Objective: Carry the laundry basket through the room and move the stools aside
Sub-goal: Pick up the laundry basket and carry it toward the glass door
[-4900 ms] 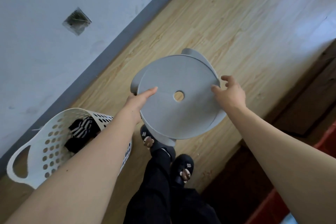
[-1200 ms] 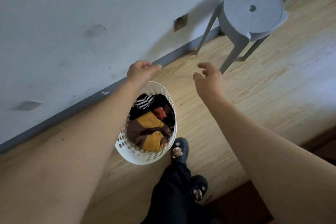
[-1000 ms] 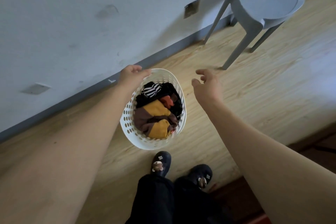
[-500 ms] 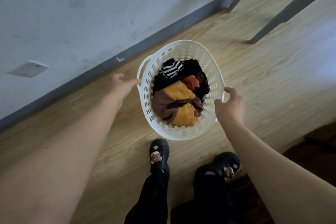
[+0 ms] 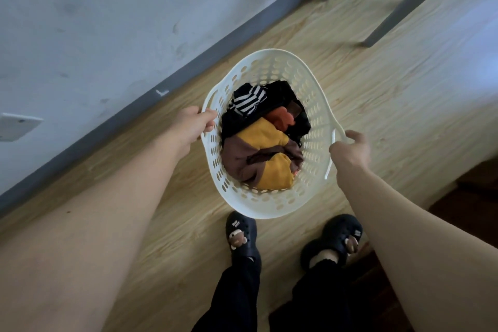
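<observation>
A white perforated laundry basket (image 5: 272, 203) sits on the wooden floor just ahead of my feet, filled with clothes (image 5: 262, 143) in yellow, brown, black, orange and stripes. My left hand (image 5: 194, 123) is closed around the basket's left handle. My right hand (image 5: 350, 150) is closed around the right handle. Of the grey stool, only two legs (image 5: 409, 5) show at the top right, standing close to the wall.
A pale wall (image 5: 107, 21) with a grey skirting board (image 5: 167, 81) runs diagonally along the left. A white wall plate (image 5: 16, 127) sits low on it. Dark furniture (image 5: 474, 197) borders the floor at the right. My slippered feet (image 5: 242, 240) stand behind the basket.
Both hands have come down onto the basket's handles and closed on them; half a second ago they were open beside the rim. The stool stands by the wall, no longer held.
</observation>
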`<state>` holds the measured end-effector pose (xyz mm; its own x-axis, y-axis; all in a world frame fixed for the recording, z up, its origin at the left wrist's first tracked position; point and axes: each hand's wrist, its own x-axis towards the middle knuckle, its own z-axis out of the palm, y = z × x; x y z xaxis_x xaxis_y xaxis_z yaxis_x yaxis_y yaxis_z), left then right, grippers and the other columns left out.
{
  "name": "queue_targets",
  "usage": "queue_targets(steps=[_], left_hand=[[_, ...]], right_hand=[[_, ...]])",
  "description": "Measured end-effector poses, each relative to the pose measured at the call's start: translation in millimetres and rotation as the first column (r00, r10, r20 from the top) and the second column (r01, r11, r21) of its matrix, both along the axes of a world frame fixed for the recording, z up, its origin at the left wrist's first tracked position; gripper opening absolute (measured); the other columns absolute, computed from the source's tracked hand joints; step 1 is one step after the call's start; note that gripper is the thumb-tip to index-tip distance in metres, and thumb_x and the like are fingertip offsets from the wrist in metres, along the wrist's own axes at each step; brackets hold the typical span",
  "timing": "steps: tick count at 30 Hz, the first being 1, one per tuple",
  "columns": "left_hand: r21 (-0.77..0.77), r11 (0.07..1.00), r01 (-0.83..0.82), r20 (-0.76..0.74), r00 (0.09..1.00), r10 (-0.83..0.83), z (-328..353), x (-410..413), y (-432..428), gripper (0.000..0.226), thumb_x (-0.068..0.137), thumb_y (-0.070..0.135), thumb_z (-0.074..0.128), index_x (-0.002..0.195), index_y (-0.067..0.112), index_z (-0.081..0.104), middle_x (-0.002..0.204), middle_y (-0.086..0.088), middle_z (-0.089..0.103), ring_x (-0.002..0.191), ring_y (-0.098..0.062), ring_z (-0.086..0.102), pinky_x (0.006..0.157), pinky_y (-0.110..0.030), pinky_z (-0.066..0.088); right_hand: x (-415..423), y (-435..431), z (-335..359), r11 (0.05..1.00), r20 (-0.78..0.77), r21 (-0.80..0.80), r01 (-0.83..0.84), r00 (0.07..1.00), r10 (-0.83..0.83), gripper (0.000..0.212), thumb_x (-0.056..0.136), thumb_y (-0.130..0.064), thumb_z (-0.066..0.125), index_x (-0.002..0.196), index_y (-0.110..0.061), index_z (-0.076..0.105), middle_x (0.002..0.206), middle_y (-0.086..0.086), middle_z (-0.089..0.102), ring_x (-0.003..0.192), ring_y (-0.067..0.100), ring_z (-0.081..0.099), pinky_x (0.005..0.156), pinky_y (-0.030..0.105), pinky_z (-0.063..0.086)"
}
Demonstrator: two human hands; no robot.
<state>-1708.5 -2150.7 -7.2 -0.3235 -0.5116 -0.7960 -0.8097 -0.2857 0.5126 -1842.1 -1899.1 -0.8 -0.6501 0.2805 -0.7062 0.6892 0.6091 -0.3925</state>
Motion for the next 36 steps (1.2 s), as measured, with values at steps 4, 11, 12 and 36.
queue_targets(steps=[4,11,12,36], left_hand=[[-0.078,0.997,-0.020,-0.012,1.000,0.020,15.4,-13.4,2.4,0.017,0.091,0.025,0.055,0.100,0.011,0.060,0.086,-0.003,0.061,0.073,-0.013,0.059,0.090,-0.038,0.049],[-0.195,0.980,-0.037,-0.095,0.995,0.019,84.1,-70.7,28.0,0.021,0.092,0.012,0.051,0.073,0.011,0.057,0.068,-0.005,0.054,0.058,-0.014,0.048,0.059,-0.024,0.042],[-0.207,0.977,-0.039,-0.111,0.994,0.016,99.1,-84.5,35.4,0.021,0.092,0.011,0.051,0.072,0.011,0.057,0.066,-0.004,0.053,0.057,-0.014,0.047,0.057,-0.023,0.042],[-0.067,0.995,0.074,-0.522,0.848,-0.098,367.7,-505.8,267.1,0.028,0.095,0.003,0.043,0.070,0.010,0.052,0.064,-0.005,0.042,0.054,-0.012,0.036,0.052,-0.021,0.034]], right_hand=[[-2.3,-0.4,21.2,0.995,-0.111,-0.049,-0.091,0.990,0.085,0.059,0.080,0.002,0.046,0.130,-0.027,0.050,0.087,-0.002,0.059,0.081,0.022,0.060,0.069,0.034,0.050],[-26.6,32.9,84.4,0.988,-0.226,-0.104,-0.114,0.970,0.088,0.060,0.079,0.005,0.037,0.123,-0.031,0.055,0.085,0.001,0.056,0.069,0.021,0.053,0.071,0.040,0.054],[-33.8,44.3,97.7,0.990,-0.224,-0.112,-0.082,0.973,0.055,0.059,0.079,0.006,0.036,0.121,-0.030,0.057,0.087,0.003,0.056,0.066,0.019,0.051,0.069,0.039,0.054],[-347.5,288.3,365.3,0.904,-0.582,-0.230,0.359,0.694,-0.424,0.049,0.080,0.007,0.035,0.096,-0.023,0.070,0.096,0.003,0.061,0.097,0.026,0.061,0.083,0.041,0.055]])
